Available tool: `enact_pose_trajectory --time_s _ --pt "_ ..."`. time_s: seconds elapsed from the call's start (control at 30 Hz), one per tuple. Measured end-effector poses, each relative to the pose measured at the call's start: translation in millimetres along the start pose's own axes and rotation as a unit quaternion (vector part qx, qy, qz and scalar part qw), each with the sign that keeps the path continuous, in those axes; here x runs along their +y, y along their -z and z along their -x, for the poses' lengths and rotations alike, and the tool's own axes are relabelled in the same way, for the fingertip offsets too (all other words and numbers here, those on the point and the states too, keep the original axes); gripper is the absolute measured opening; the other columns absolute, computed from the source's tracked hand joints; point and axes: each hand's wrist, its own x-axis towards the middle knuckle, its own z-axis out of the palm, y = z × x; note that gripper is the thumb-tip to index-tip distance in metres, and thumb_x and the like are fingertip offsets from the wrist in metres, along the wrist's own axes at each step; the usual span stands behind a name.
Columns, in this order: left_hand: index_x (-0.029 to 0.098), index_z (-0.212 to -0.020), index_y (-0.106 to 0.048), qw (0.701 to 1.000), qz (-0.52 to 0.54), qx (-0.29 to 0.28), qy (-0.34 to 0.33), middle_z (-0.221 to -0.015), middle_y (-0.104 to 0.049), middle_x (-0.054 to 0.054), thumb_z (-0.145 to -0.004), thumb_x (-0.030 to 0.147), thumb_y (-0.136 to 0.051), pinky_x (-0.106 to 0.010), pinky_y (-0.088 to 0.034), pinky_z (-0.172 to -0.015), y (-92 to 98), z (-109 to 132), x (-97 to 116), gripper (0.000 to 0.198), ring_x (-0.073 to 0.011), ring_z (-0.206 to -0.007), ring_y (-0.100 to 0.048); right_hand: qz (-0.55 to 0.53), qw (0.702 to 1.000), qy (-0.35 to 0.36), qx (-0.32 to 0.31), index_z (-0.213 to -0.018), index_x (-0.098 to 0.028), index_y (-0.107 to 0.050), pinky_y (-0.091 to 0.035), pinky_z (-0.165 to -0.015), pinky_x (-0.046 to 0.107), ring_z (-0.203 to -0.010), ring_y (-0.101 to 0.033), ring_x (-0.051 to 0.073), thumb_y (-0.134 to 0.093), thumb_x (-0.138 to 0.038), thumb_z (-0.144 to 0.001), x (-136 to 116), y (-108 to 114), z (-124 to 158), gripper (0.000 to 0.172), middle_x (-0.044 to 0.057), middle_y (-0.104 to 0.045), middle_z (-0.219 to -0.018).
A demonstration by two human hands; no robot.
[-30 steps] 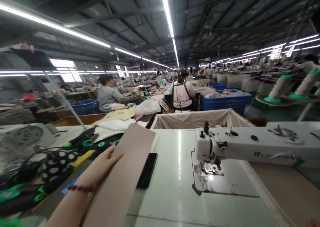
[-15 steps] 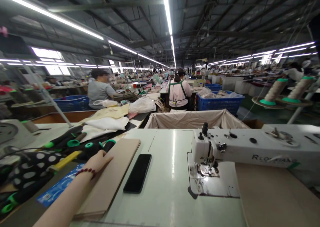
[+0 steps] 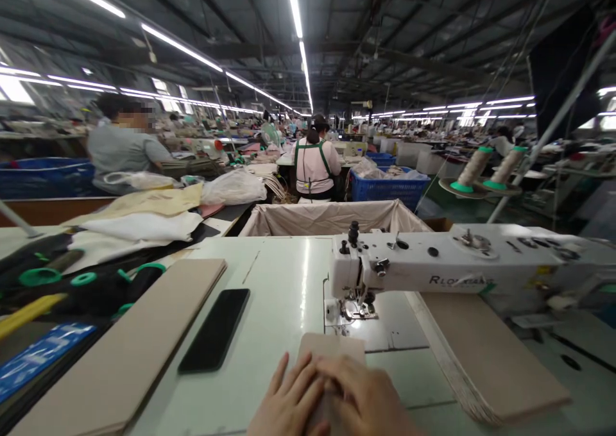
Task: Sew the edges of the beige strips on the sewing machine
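A small beige panel (image 3: 332, 345) with rounded corners lies on the table in front of the sewing machine's needle area (image 3: 359, 308). My left hand (image 3: 291, 397) rests on its left side, fingers stretched forward and apart. Bent over the panel from the right, my right hand (image 3: 363, 397) has its fingers closed on it, slightly smeared, the fingertips beside the left ones. The hands cover the panel's near part. A stack of long beige panels (image 3: 144, 340) lies at the left, and more beige panels (image 3: 495, 352) are stacked under the machine's arm.
Between the left stack and my hands lies a black phone (image 3: 215, 330). Black things with green rings (image 3: 84, 280) and a blue packet (image 3: 43, 359) are farther left. Behind the table stands a cloth-lined bin (image 3: 327, 218). Two co-workers (image 3: 315, 163) sit beyond; thread cones (image 3: 474, 167) stand at right.
My left hand has left the stack at the left and come to the small panel by the machine. My right hand has come into view. The camera has turned to the right.
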Motion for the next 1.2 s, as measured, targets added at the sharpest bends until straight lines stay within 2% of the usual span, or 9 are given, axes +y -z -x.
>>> enact_pose_trajectory --time_s 0.1,0.17,0.27,0.4,0.53,0.67,0.97,1.2 --pt "0.023 -0.141 -0.041 0.999 0.043 0.001 -0.017 -0.148 -0.038 -0.004 -0.097 0.044 -0.049 -0.041 -0.029 -0.115 -1.4 5.4 -7.1 0.050 -0.0235 -0.136 -0.036 0.039 0.997 -0.068 0.025 -0.136 -0.028 -0.046 -0.045 -0.099 0.037 -0.118 -0.055 0.021 -0.049 -0.005 -0.085 41.2 3.7 -22.4 0.056 0.003 -0.053 -0.137" --pt "0.026 -0.145 -0.034 0.997 0.080 -0.010 -0.015 -0.148 -0.038 -0.002 -0.097 0.038 -0.050 -0.036 -0.031 -0.114 5.2 6.7 -10.3 0.052 -0.0208 -0.134 -0.039 0.066 0.995 -0.074 0.021 -0.137 -0.033 -0.044 -0.045 -0.099 0.033 -0.118 -0.054 0.019 -0.046 0.000 -0.079 59.3 3.6 -23.5 0.067 -0.002 -0.047 -0.141" --pt "0.031 -0.151 -0.021 0.992 0.109 -0.049 0.043 -0.151 -0.033 0.000 -0.093 0.037 -0.056 -0.042 -0.030 -0.115 20.9 1.8 -15.4 0.068 -0.0240 -0.136 -0.036 0.089 0.993 -0.065 0.031 -0.138 -0.032 -0.042 -0.046 -0.099 0.033 -0.119 -0.053 0.018 -0.044 0.001 -0.076 72.8 -1.8 -13.1 0.070 -0.004 -0.044 -0.144" --pt "0.034 -0.151 -0.020 0.985 0.123 -0.077 0.094 -0.153 -0.029 0.002 -0.094 0.034 -0.053 -0.050 -0.020 -0.117 36.1 -15.8 -24.6 0.066 -0.0252 -0.139 -0.030 0.104 0.990 -0.080 0.054 -0.141 -0.031 -0.038 -0.046 -0.098 0.035 -0.118 -0.054 0.019 -0.044 0.000 -0.078 76.4 -9.9 -3.7 0.070 -0.002 -0.045 -0.143" --pt "0.035 -0.151 -0.021 0.983 0.127 -0.065 0.115 -0.151 -0.034 0.001 -0.094 0.034 -0.052 -0.058 -0.009 -0.116 35.7 -29.3 -28.9 0.065 -0.0272 -0.139 -0.030 0.109 0.991 -0.074 0.037 -0.143 -0.035 -0.034 -0.047 -0.097 0.034 -0.114 -0.056 0.020 -0.045 -0.001 -0.082 74.2 -10.2 -6.2 0.071 -0.004 -0.042 -0.145" --pt "0.033 -0.150 -0.026 0.984 0.132 -0.050 0.112 -0.150 -0.035 0.000 -0.094 0.032 -0.053 -0.054 -0.007 -0.117 32.8 -30.4 -28.8 0.062 -0.0260 -0.139 -0.030 0.127 0.989 -0.077 0.015 -0.142 -0.037 -0.035 -0.050 -0.092 0.036 -0.110 -0.058 0.021 -0.048 -0.001 -0.082 72.4 -6.4 -8.0 0.071 -0.004 -0.042 -0.145" --pt "0.033 -0.150 -0.025 0.977 0.163 -0.071 0.116 -0.152 -0.032 0.000 -0.094 0.030 -0.052 -0.054 -0.002 -0.117 38.2 -32.2 -29.4 0.062 -0.0249 -0.140 -0.027 0.144 0.986 -0.079 0.001 -0.142 -0.036 -0.035 -0.051 -0.091 0.036 -0.108 -0.060 0.022 -0.049 -0.001 -0.080 74.2 -7.5 -8.7 0.072 -0.003 -0.041 -0.145" --pt "0.033 -0.149 -0.029 0.976 0.173 -0.047 0.120 -0.151 -0.034 -0.001 -0.095 0.031 -0.051 -0.055 -0.007 -0.116 36.9 -30.7 -31.6 0.058 -0.0276 -0.141 -0.025 0.156 0.984 -0.082 -0.004 -0.145 -0.035 -0.031 -0.052 -0.089 0.039 -0.107 -0.060 0.023 -0.047 -0.002 -0.080 73.3 -6.3 -9.8 0.075 -0.003 -0.039 -0.147"
